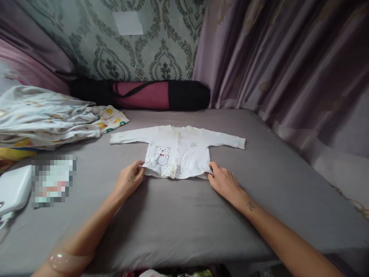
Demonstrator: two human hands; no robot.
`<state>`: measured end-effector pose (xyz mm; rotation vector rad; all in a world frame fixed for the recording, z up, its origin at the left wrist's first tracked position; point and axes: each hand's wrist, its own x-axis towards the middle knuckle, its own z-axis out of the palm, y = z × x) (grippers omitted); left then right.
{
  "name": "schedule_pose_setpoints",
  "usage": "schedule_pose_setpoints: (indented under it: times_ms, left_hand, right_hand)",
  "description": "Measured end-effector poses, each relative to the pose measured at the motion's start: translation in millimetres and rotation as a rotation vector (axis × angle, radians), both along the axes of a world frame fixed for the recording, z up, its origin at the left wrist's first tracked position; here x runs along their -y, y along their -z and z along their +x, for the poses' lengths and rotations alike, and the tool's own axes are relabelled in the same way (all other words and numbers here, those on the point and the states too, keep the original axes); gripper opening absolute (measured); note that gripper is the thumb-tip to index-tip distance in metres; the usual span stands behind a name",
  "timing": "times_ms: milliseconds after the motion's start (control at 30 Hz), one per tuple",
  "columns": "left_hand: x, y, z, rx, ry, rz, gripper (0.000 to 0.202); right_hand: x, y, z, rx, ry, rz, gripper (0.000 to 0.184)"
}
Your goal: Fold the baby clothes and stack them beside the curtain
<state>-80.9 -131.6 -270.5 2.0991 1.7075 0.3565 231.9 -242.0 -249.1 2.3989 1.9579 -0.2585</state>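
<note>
A small white long-sleeved baby jacket [184,150] lies spread flat, front side up, with both sleeves stretched out sideways. It has a bear print at the lower left and a closed front placket down the middle. My left hand [131,177] pinches the left corner of its bottom hem. At the opposite corner, my right hand [221,179] grips the hem between thumb and fingers. The hem is slightly lifted at both corners.
The jacket rests on a grey bed sheet [178,227]. Crumpled printed clothes [52,115] are heaped at left, near a white power bank [15,188] with a cable and a blurred-out item [53,181]. A black and red roll bag [141,94] lies along the wall; curtains [276,57] hang right.
</note>
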Motion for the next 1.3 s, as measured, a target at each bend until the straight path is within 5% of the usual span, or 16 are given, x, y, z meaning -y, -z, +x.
schedule_pose_setpoints:
  times_ms: [200, 400, 700, 833, 1067, 1300]
  left_hand:
    - [0, 7.3, -12, -0.120, 0.262, 0.202, 0.038]
    - [-14, -3.1, -28, -0.445, 0.484, 0.173, 0.033]
    - [-18, -8.1, -34, -0.426, 0.559, 0.183, 0.034]
    - [-20, -6.2, -36, -0.390, 0.591, 0.317, 0.033]
    - [-11, -11.0, -11, -0.373, 0.724, 0.508, 0.048]
    - [7, -21.1, 29, -0.193, 0.903, 0.402, 0.044]
  right_hand:
    - [4, -20.5, -4, 0.038, -0.041, -0.064, 0.029]
    - [6, -25.7, -3, 0.106, -0.067, -0.104, 0.030]
    - [11, -18.9, 4, 0.128, -0.103, -0.097, 0.032]
    - [12, -18.8, 5, 0.193, -0.165, 0.019, 0.030]
    - [4, -18.3, -5, 0.261, -0.452, 0.203, 0.045]
    - [-10, -16.3, -41, -0.169, -0.612, 0.231, 0.021]
